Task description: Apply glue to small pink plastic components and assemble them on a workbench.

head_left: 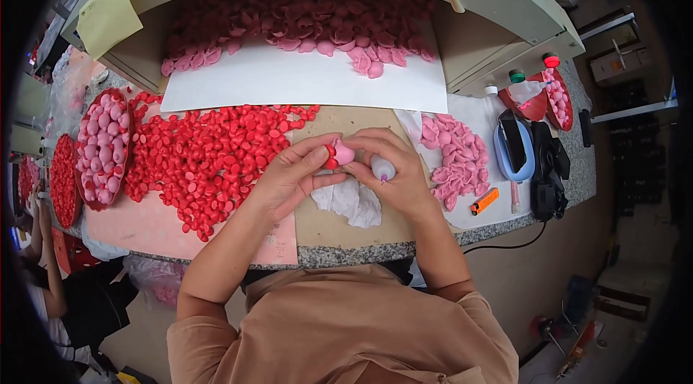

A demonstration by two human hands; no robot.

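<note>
Two red oval trays point(131, 140) stand side by side at the left, the farther one filled with small red pieces, the nearer one with rounded pink ones. To their right, a wide heap of glossy, cap-like red pieces point(209, 160) spreads over a sheet of pale pink paper point(115, 231). Next comes the left hand point(292, 176), thumb and forefinger pinched together on one small, rounded red piece point(331, 156). Just right of that, at the thumb tip, a smooth pink piece point(343, 153) sits between both hands' fingertips; the two pieces appear to touch, and that side-by-side meeting seems the relation that counts. The left hand is nearer the red piece, the right hand point(393, 173) nearer the pink. Their long axes are too small to tell. The right thumb and forefinger close in around the pink piece, while the palm clasps a translucent whitish bottle point(382, 167), its purple tip toward the body. Below the hands lies a crumpled white cloth point(352, 202); farther right, curved pink shell-like pieces point(456, 160) and an orange lighter point(484, 201).
</note>
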